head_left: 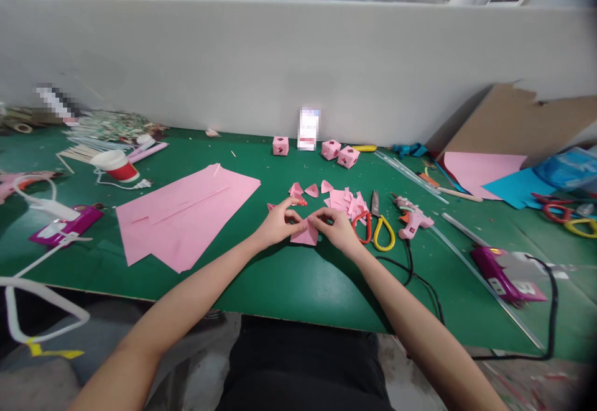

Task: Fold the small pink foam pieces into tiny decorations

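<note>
Between my hands is a small folded pink paper piece [305, 235], held just above the green table. My left hand [280, 221] pinches its upper left side, and my right hand [333, 224] grips its upper right corner. Just beyond my fingers lie small folded pink paper pieces [312, 191] and a heap of pink paper scraps [347, 202]. Scissors [375, 223] with red and yellow handles rest to the right of my right hand. Farther back stand pink paper cubes with dark diamond-shaped openings, one cube [280, 146] on the left and two [339, 153] on the right.
A large pink sheet [186, 218] covers the table's left part. At right are a pink glue gun [414, 218] with a black cord, clear glue sticks [410, 176] and a purple power strip [506, 277]. A paper cup [116, 166] stands back left. A grey partition [224, 69] closes the rear.
</note>
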The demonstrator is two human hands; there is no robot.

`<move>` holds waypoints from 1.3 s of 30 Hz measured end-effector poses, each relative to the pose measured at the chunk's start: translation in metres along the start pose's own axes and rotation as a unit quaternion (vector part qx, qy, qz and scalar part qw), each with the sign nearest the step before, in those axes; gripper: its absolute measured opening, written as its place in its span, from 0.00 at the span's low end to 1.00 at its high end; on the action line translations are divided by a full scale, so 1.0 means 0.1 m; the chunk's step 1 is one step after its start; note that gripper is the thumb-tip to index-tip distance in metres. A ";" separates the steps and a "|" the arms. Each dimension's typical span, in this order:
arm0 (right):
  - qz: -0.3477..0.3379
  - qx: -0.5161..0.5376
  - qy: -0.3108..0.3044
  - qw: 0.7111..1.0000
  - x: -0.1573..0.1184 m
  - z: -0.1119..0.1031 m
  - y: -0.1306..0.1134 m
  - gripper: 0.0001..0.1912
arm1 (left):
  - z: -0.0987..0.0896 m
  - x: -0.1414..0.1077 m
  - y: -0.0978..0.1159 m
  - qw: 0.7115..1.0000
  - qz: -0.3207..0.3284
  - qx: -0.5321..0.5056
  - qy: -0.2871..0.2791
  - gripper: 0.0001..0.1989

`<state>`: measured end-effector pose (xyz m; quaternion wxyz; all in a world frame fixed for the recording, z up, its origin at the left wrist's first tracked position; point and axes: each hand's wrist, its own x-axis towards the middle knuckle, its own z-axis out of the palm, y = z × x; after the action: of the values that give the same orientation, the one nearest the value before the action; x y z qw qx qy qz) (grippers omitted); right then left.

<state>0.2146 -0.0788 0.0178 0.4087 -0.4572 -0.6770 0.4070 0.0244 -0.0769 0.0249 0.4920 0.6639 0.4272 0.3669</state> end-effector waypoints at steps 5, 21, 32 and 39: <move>-0.019 -0.048 0.040 0.998 -0.02 0.06 0.01 0.10 | 0.01 0.00 0.00 1.000 -0.003 -0.016 0.004 0.29; -0.038 -0.065 0.001 0.997 -0.05 0.04 0.02 0.14 | -0.06 0.03 -0.01 0.998 -0.004 -0.009 0.062 0.31; -0.037 -0.084 -0.016 0.996 -0.06 0.10 0.03 0.15 | -0.06 0.05 -0.06 0.991 -0.030 -0.095 0.085 0.34; -0.033 -0.084 -0.029 0.996 -0.09 0.12 0.00 0.17 | -0.05 0.04 -0.02 0.992 -0.029 -0.093 0.083 0.33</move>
<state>0.2057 -0.0894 0.0125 0.3626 -0.4549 -0.7351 0.3482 0.0212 -0.0715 0.0242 0.5246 0.5697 0.4500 0.4446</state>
